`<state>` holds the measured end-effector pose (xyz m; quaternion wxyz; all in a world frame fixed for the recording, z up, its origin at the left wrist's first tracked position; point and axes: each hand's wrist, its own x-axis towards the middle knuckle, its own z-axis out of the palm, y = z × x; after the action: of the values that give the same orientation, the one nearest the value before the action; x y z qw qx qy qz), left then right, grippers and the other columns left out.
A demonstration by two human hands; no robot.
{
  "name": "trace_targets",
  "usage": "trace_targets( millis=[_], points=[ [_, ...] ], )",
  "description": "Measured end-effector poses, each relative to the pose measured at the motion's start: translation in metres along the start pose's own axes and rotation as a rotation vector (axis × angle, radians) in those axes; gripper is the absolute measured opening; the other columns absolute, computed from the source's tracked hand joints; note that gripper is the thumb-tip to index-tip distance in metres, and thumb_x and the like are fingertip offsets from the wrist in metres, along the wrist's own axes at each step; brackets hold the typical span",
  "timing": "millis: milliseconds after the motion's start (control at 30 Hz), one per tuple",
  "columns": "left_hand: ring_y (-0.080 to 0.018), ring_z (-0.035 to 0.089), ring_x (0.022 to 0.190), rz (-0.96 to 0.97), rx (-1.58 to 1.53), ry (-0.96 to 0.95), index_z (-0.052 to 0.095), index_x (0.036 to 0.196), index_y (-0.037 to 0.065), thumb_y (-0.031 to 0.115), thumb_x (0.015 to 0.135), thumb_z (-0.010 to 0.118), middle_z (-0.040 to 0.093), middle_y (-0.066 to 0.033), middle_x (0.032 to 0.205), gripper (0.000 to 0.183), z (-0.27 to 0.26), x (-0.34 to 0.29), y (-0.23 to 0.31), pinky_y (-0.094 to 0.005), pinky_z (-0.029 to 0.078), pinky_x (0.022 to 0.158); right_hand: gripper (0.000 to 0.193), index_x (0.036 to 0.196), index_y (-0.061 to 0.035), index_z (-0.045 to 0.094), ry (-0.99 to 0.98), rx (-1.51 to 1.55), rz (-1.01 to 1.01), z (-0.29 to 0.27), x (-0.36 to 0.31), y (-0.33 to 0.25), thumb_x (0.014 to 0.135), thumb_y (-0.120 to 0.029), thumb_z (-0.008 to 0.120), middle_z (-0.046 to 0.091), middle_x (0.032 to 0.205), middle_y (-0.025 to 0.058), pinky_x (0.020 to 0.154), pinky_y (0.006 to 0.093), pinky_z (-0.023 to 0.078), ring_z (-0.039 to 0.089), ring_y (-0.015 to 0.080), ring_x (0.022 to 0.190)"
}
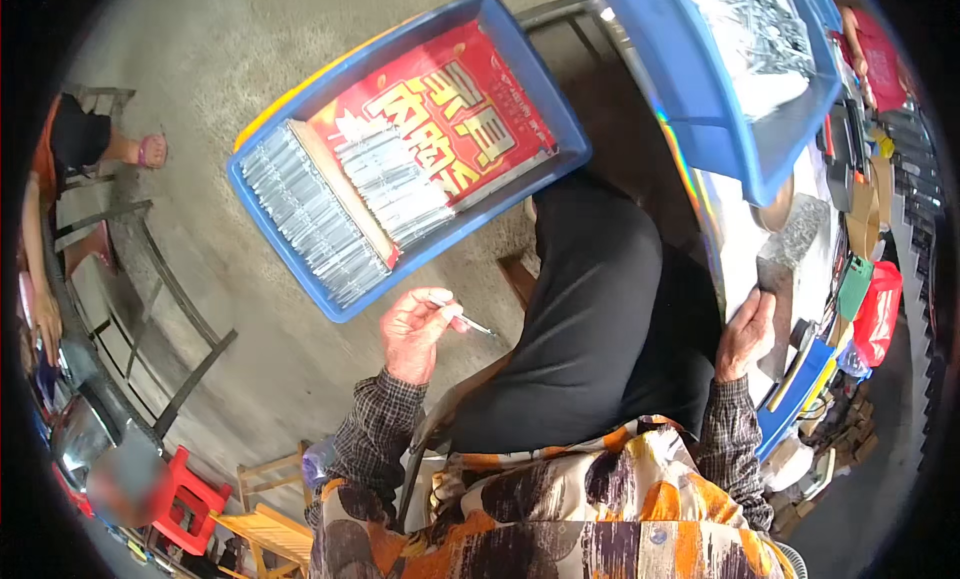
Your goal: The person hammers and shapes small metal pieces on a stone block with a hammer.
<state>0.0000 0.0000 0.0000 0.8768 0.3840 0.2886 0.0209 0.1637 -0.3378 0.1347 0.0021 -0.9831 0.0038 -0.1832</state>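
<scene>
- Hands well apart: the left hand (pixel 410 329) pinches a thin metal rod (pixel 475 326) between thumb and fingers, its dark-tipped end pointing out to the right, near the close edge of the blue tub.
- Grip on that rod looks light, so a slackened thumb could drop it to the floor (pixel 455 364) between tub and lap.
- Right hand (pixel 748 339) has its fingers at the near edge of a grey block (pixel 797 241); whether it grasps or merely rests there is hidden.
- Pushing hard on the block could slide it along the white worktop (pixel 733 244), perhaps into the bin beside it.
- Blue tub (pixel 530 84), ahead of the left hand, holds two banks of silvery rods (pixel 315 214) with a cardboard strip (pixel 345 194) between them, plus a red printed sheet (pixel 430 109).
- A knock on that strip could topple the banks and muddle their rows.
- Blue bin (pixel 690 109), beyond the right hand, carries loose metal pieces (pixel 755 29); a bumped wall could spill some.
- Black-trousered legs (pixel 590 289) lie close to both containers, so a shifting knee could jolt either.
</scene>
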Motion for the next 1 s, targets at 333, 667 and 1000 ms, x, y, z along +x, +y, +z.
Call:
trace_targets(
  millis=[333, 667, 1000],
  points=[
    [-0.0226, 0.065, 0.07, 0.079, 0.059, -0.216, 0.056, 0.094, -0.002, -0.002, 0.086, 0.058, 0.064, -0.017, 0.089, 0.008, 0.084, -0.004, 0.055, -0.0387, 0.057, 0.068, 0.013, 0.077, -0.0036, 0.054, -0.019, 0.449, 0.006, -0.026, 0.002, -0.016, 0.087, -0.01, 0.057, 0.055, 0.064, 0.0161, 0.053, 0.0392, 0.044, 0.055, 0.0328, 0.055],
    [-0.0256, 0.067, 0.076, 0.074, 0.14, -0.379, 0.055, 0.093, -0.002, -0.003, 0.084, 0.061, 0.064, -0.0205, 0.092, 0.011, 0.185, -0.025, 0.034, -0.0369, 0.057, 0.071, 0.026, 0.103, -0.0006, 0.06, -0.551, 1.248, -0.2, -0.059, -0.024, -0.036, 0.08, -0.011, 0.065, 0.061, 0.085, 0.0162, 0.061, 0.0358, 0.047, 0.06, 0.0315, 0.071],
    [-0.0232, 0.067, 0.077, -0.056, 0.252, -0.381, 0.054, 0.096, -0.003, -0.003, 0.085, 0.06, 0.065, -0.0192, 0.092, 0.013, 0.238, -0.015, 0.018, -0.0346, 0.057, 0.07, 0.014, 0.087, -0.0003, 0.062, -0.479, 1.145, -0.199, -0.033, -0.027, 0.003, 0.077, -0.007, 0.069, 0.051, 0.076, 0.0125, 0.054, 0.0358, 0.044, 0.055, 0.0293, 0.062]
  ],
)
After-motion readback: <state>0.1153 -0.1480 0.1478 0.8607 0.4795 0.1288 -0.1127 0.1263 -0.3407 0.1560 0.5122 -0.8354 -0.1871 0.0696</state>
